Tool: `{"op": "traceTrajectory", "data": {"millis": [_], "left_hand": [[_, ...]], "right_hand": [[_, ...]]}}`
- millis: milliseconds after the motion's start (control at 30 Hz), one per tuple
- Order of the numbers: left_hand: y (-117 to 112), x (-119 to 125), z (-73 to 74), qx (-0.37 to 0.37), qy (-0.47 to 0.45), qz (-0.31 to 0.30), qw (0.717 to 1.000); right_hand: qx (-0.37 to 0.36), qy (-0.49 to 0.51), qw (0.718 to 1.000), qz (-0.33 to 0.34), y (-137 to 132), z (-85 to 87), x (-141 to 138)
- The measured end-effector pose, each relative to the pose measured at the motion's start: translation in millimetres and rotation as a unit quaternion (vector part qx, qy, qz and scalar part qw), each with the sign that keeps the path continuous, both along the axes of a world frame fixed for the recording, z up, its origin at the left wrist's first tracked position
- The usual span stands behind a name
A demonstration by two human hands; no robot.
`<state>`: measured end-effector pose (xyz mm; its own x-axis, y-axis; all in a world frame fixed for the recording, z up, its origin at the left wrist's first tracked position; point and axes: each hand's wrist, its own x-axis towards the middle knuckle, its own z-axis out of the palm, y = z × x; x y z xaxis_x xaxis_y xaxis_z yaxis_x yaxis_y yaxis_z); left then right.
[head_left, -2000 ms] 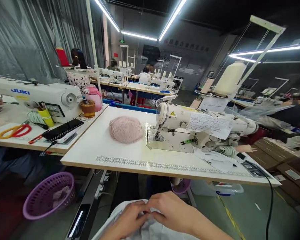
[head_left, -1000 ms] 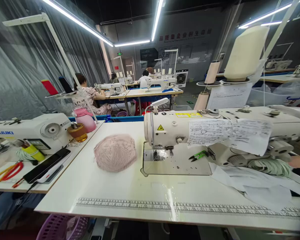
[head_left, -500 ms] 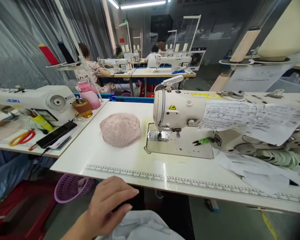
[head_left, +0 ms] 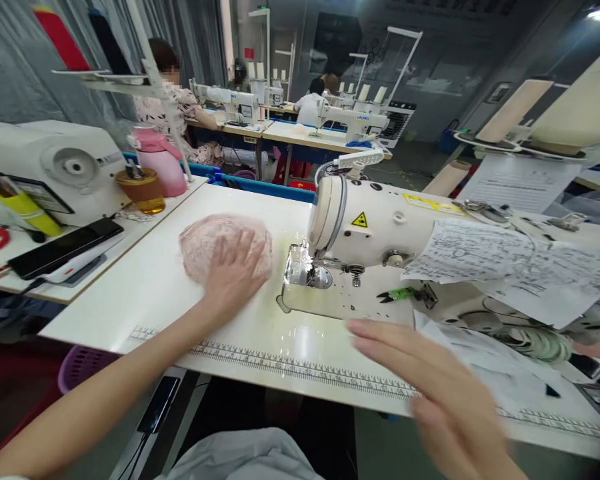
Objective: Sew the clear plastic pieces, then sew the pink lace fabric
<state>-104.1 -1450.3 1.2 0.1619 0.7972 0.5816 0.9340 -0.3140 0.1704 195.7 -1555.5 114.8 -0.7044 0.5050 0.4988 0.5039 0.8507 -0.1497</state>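
Observation:
A pale pink lace piece, rounded like a bra cup (head_left: 200,247), lies on the white sewing table (head_left: 145,293) left of the needle. Over its right side my left hand (head_left: 235,267) is laid with the fingers spread, seeming to touch the lace. My right hand (head_left: 430,380) hovers above the table's front edge, its fingers stretched out and slightly blurred, with nothing in it. Beyond it stands the white sewing machine (head_left: 380,220), with green-handled thread snips (head_left: 397,294) lying on its bed.
A printed ruler strip (head_left: 280,367) runs along the front edge. White fabric (head_left: 460,347) and a green roll (head_left: 530,342) lie at the right. On the neighbouring table at left are a black phone-like object (head_left: 67,247), a cup (head_left: 140,190) and a pink jug (head_left: 157,160). Several people sit farther back.
My left hand has moved from above my lap forward onto the lace. My right hand has come into view at the right. The view has shifted and tilted.

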Motion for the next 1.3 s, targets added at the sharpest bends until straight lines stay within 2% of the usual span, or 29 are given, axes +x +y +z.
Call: {"op": "traceTrajectory", "data": {"millis": [100,200,300,367,433,533,633,733,833,900,1067,1200,1300], "left_hand": [[12.7,-11.6,-16.0,-0.026,0.073,0.032,0.996],[21.6,-34.9,-22.6,-0.015,0.103,-0.002,0.995],[26.0,-54.4,-18.2,0.010,0.126,-0.060,0.990],[24.3,-56.3,-11.4,0.022,0.136,-0.080,0.987],[19.6,-45.4,-4.4,0.029,0.139,-0.087,0.986],[14.1,-8.5,2.0,0.003,0.114,-0.125,0.986],[17.9,34.6,2.2,-0.093,0.074,-0.135,0.984],[28.1,62.8,-1.2,-0.138,0.064,-0.145,0.978],[35.5,73.8,-4.5,-0.137,0.059,-0.150,0.977],[38.0,77.0,-5.2,-0.135,0.052,-0.148,0.978],[45.9,86.1,-3.0,-0.164,0.016,-0.131,0.978],[56.6,90.7,-2.9,-0.201,-0.033,-0.114,0.973],[58.2,87.6,-1.8,-0.221,-0.052,-0.124,0.966]], "right_hand": [[-0.018,-0.031,0.999,-0.003,36.7,-31.4,-9.8],[-0.028,-0.056,0.998,-0.030,61.2,-64.5,-8.4],[-0.035,-0.068,0.995,-0.061,78.9,-82.1,-4.9],[-0.053,-0.072,0.992,-0.088,91.1,-86.3,-4.9],[-0.098,-0.061,0.985,-0.132,105.2,-88.2,-7.3],[-0.176,0.015,0.956,-0.236,128.2,-90.6,-14.5],[-0.238,0.078,0.919,-0.304,144.7,-92.7,-24.6],[-0.274,0.059,0.918,-0.279,146.4,-93.0,-32.1],[-0.294,0.040,0.929,-0.219,139.3,-93.1,-31.2],[-0.310,0.062,0.930,-0.186,136.7,-94.4,-26.2],[-0.322,0.161,0.909,-0.211,144.2,-100.9,-12.8],[-0.331,0.144,0.911,-0.202,150.0,-103.9,-9.8],[-0.326,0.148,0.912,-0.202,149.9,-103.1,-8.2]]}}
